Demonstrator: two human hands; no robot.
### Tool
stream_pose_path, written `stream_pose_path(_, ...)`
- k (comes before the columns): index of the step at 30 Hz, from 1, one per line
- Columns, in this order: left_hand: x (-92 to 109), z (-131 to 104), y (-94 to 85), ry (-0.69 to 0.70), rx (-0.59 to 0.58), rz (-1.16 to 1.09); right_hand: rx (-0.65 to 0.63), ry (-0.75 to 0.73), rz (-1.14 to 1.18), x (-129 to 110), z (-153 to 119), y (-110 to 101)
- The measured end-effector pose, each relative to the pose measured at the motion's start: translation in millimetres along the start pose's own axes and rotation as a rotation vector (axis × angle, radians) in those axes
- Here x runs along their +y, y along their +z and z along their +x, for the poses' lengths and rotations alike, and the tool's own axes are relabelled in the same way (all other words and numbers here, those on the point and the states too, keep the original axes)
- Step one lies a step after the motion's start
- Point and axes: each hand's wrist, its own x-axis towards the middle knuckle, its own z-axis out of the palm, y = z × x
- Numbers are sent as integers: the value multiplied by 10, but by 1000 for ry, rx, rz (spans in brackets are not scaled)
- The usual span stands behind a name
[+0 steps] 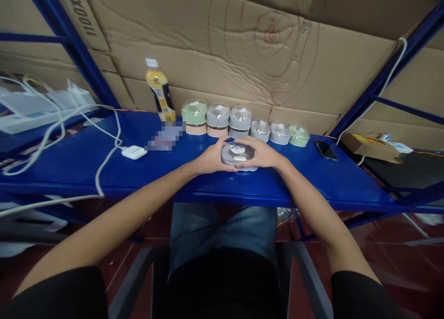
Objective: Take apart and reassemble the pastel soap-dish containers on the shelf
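Observation:
Between my two hands is a grey oval plastic box (pixel 228 155) with a clear lid, a round white label and a light clasp. My left hand (pixel 212 158) wraps its left side, thumb on the far edge. My right hand (pixel 261 153) grips the right side, its fingers partly over the lid. A pale edge shows beneath the box, just above the blue table. Behind it stands a row of similar boxes: a green box (pixel 194 113) on a pink one, grey boxes (pixel 240 119) stacked in twos, and single grey and green boxes (pixel 299 135) at the right.
A yellow-labelled bottle (pixel 160 90) stands at the back left, near a blurred-out patch. A white charger (pixel 134 152) with a cable lies on the blue table (pixel 156 175). At the right are a phone (pixel 326 150) and an open cardboard box (pixel 369 147). Cardboard (pixel 194 46) walls the back.

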Motion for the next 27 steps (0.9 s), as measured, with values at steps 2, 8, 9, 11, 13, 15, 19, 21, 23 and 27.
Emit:
stream_pose_path(2,2,6,-2,-1,-7,0,-3,5,-2,19,12,17)
stream_pose_path(8,11,13,-16,-33,-26,56,-23,20,16,91,-50,31)
stream_pose_path(9,12,11,-22,-44,-32,62,-31,24,20,109,-83,25)
stream_pose_path(11,14,2,-38,-57,-35,66,-46,31,26,151,-155,15)
stream_pose_path(13,14,-10,-51,-52,-29,60,-42,38,22,188,-212,18)
stream_pose_path(15,13,-20,-60,-41,-25,51,-18,48,12,202,-239,36)
stream_pose_path(19,-3,-33,-77,1,-16,-2,25,53,22,148,-237,8)
stream_pose_path(21,-22,-33,-93,33,26,-37,82,42,40,151,-248,-121)
stream_pose_path(23,-44,-30,-107,38,87,-47,223,65,17,240,-282,-345)
stream_pose_path(27,-65,-12,-97,9,124,4,684,350,-223,702,-385,-888)
